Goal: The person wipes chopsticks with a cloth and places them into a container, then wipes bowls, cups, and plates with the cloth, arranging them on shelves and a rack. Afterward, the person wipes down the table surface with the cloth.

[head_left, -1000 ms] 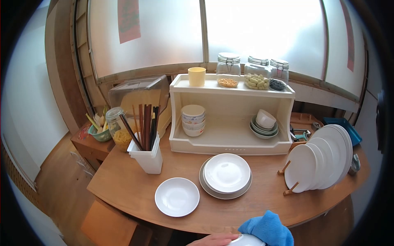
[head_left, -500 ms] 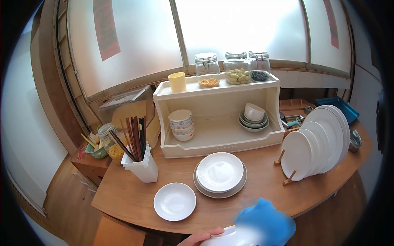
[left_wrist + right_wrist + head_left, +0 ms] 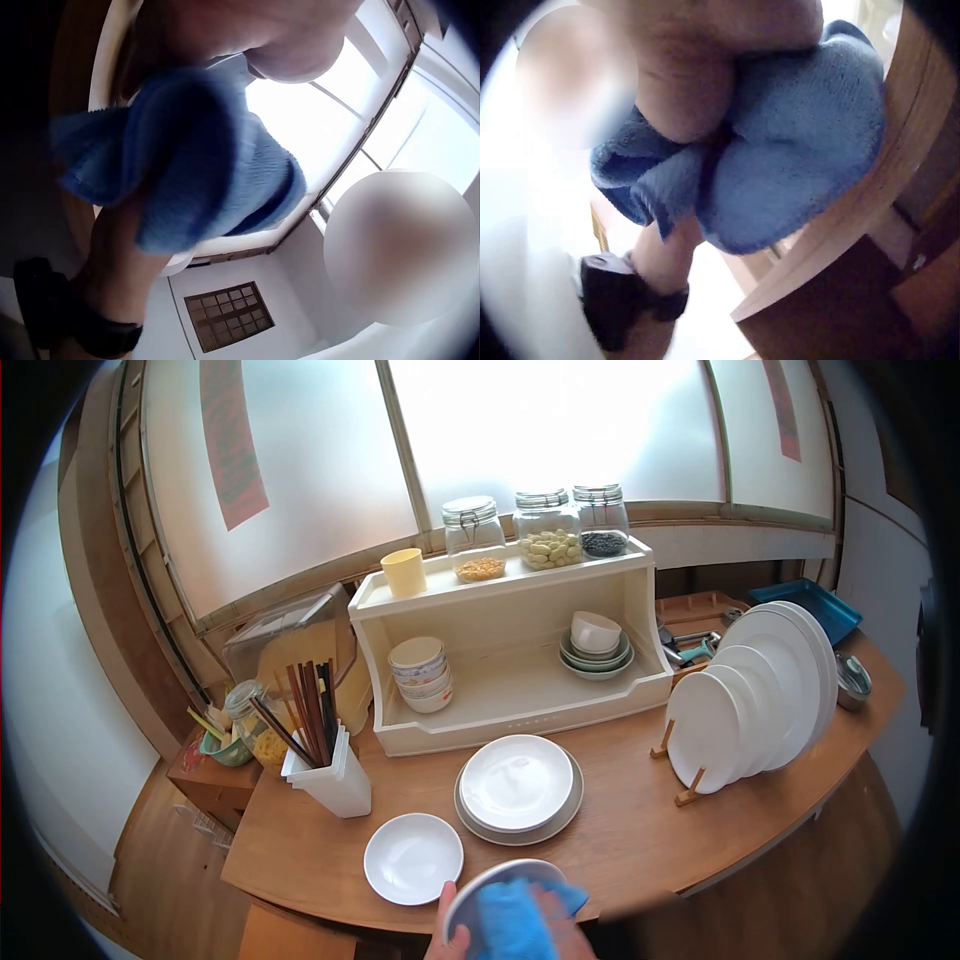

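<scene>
At the near edge of the table, a white bowl (image 3: 467,901) is tilted with its inside toward the head camera. My left hand (image 3: 447,937) grips its left rim, thumb on the near side. The blue cloth (image 3: 515,922) is bunched inside the bowl, and my right hand (image 3: 566,934) holds it there against the inner wall. In the right wrist view the cloth (image 3: 802,142) hangs in folds below the right hand (image 3: 697,67). The left wrist view has the cloth (image 3: 202,165) covering most of the bowl.
A shallow white plate (image 3: 413,858) lies just left of the bowl. Behind it sits a stack of plates (image 3: 517,783). Chopsticks stand in a white holder (image 3: 338,778) at left, and upright plates fill a wooden rack (image 3: 690,788) at right. A cream shelf (image 3: 520,735) with bowls stands at the back.
The bowl has turned, its outside facing up earlier and its inside showing now. Cloth and bowl have shifted left in the head view, and the cloth has gone into the bowl.
</scene>
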### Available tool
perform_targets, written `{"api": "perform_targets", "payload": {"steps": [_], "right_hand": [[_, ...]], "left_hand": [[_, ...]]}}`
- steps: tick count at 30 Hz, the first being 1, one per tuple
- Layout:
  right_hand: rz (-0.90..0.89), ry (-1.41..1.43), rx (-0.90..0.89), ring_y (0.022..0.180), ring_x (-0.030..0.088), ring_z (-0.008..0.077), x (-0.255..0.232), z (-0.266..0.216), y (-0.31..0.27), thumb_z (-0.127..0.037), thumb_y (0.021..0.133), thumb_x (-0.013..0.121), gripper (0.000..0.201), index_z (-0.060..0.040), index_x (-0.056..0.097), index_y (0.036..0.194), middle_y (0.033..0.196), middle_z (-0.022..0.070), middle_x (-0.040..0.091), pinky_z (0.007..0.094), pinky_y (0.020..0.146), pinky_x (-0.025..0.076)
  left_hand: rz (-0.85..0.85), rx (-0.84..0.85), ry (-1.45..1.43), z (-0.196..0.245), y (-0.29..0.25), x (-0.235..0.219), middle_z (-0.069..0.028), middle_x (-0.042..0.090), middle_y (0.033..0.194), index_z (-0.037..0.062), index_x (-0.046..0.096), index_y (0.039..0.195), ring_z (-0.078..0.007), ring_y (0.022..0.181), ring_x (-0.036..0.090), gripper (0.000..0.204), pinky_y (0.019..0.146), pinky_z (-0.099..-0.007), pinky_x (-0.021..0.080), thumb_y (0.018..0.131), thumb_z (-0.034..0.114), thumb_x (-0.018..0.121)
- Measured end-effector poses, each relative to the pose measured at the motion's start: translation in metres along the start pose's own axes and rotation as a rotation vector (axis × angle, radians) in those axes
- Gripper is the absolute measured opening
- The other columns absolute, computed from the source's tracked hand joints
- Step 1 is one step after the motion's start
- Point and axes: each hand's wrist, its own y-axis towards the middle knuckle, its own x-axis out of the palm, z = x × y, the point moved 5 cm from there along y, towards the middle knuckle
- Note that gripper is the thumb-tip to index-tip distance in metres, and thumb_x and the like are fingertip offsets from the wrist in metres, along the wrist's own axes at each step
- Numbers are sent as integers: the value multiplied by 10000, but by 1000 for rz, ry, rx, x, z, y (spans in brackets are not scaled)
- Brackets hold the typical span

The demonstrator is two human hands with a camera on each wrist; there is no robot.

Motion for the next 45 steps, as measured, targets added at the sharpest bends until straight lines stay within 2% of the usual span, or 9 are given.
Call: {"api": "perform_targets", "payload": {"steps": [3, 8, 17, 28, 32, 34, 36, 39, 45], "right_hand": [[-224, 553, 195, 1242, 413, 453, 33, 2, -9, -141, 844, 605, 530, 41, 444, 1314, 1333, 231, 465, 512, 1079, 296], [-287, -29, -260, 1305, 382, 423, 3, -21, 28, -238, 821, 585, 515, 5, 512, 1269, 1340, 234, 458, 532, 1090, 282], [-435, 421, 41, 1274, 416, 433, 28, -6, -11, -254, 745, 653, 619, 32, 499, 1272, 1344, 268, 452, 524, 1073, 301], [-78, -442, -432, 1337, 334, 452, -15, -2, 36, -276, 825, 590, 495, 1, 544, 1232, 1329, 174, 498, 664, 1095, 68], [86, -968, -170, 1239, 481, 376, -45, -4, 68, -319, 857, 659, 611, 48, 470, 1307, 1265, 226, 535, 478, 1079, 346], [283, -434, -206, 1345, 327, 416, -70, -3, 73, -318, 853, 667, 708, 49, 367, 1380, 1339, 227, 458, 484, 1142, 226], [-12, -537, -192, 1251, 463, 360, -70, -3, 70, -241, 872, 647, 614, 39, 386, 1352, 1279, 208, 515, 447, 1081, 341], [-637, 457, -17, 1239, 488, 283, -47, 2, 69, -87, 897, 517, 424, 3, 480, 1309, 1317, 157, 527, 350, 1013, 399], [-142, 1984, 705, 1010, 577, 187, 16, 12, 60, -100, 925, 488, 209, -21, 528, 1114, 1129, 94, 591, 310, 868, 482]], "left_hand": [[-125, 27, -23, -32, 6, -25, -135, 293, 1501, 1, 210, 1472, -249, 1380, 283, 585, 1146, -370, 186, 1005, 306, 385], [-131, 451, 377, -14, 5, -18, -142, 304, 1491, -7, 215, 1465, -262, 1382, 279, 639, 1145, -386, 192, 1005, 415, 352], [1, 219, -60, 13, -4, -18, -145, 435, 1372, 23, 271, 1441, -263, 1277, 404, 628, 1087, -386, 300, 989, 436, 409], [-58, 505, -43, 1, -8, -23, -183, 363, 1421, -4, 226, 1446, -293, 1307, 373, 648, 1096, -416, 279, 948, 317, 489], [-8, 488, 60, 3, -5, -33, -174, 432, 1344, -8, 292, 1419, -282, 1233, 436, 594, 1043, -403, 338, 937, 267, 505], [-70, 527, 322, 16, -4, -23, -149, 465, 1317, -16, 379, 1373, -243, 1198, 456, 492, 1024, -356, 344, 934, 176, 492], [-232, 511, 426, 19, -7, -11, -143, 507, 1279, -20, 429, 1341, -243, 1171, 484, 461, 1013, -349, 357, 925, 162, 510], [-474, 356, 402, 11, -8, -8, -139, 547, 1232, -27, 476, 1303, -252, 1136, 518, 431, 990, -355, 381, 923, 171, 523], [-188, 627, 197, 33, -17, -23, -194, 547, 1239, -50, 467, 1290, -283, 1158, 526, 552, 975, -386, 406, 961, 392, 487]]}}
